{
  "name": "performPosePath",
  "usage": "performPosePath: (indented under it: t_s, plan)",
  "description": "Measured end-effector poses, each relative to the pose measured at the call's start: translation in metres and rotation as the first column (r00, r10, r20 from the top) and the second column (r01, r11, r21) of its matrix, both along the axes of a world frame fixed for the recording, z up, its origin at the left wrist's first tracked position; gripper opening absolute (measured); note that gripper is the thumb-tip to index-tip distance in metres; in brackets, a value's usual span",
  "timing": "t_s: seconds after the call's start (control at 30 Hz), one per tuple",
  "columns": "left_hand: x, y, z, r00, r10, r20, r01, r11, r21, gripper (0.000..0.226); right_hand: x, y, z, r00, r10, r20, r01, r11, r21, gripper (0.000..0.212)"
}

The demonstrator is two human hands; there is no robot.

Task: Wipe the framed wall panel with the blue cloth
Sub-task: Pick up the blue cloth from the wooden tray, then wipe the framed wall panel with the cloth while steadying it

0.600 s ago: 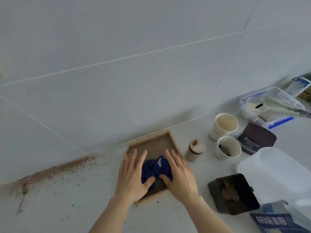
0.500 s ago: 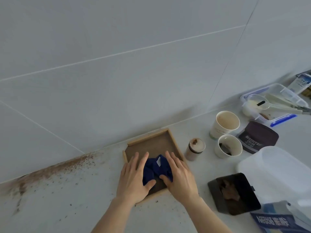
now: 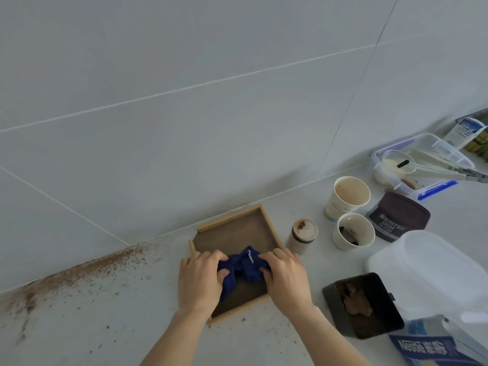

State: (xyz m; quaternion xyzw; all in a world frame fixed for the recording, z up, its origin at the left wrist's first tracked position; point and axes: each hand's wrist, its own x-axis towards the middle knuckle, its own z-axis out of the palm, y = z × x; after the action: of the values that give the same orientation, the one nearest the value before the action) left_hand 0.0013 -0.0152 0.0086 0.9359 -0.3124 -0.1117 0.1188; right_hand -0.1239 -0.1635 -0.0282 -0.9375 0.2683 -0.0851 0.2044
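Both hands, left [image 3: 202, 280] and right [image 3: 286, 277], grip closed on the bunched blue cloth [image 3: 244, 268] between them, over the framed panel [image 3: 237, 233]. Risk imo: small jar [image 3: 302, 236] just beyond right grip gets knocked w/ a wide swipe.

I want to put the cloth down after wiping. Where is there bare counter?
Left of the framed panel, though the counter there is speckled with brown powder. Right of it is crowded: small jar, two cups, black tray, white container.
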Motion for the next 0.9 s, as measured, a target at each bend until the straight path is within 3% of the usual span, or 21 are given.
performPosePath:
  t_s: [0.43, 0.9]
  plan:
    - [0.056, 0.051, 0.106, 0.972, -0.056, 0.230, 0.094, 0.983, -0.156, 0.017, 0.036, 0.007, 0.103, 0.968, 0.130, 0.214, -0.098, 0.983, -0.155, 0.024]
    - [0.111, 0.195, 0.240, 0.901, 0.083, 0.427, 0.067, 0.944, -0.324, 0.015, 0.118, 0.123, 0.238, 0.907, 0.250, 0.338, -0.144, 0.941, -0.308, 0.035]
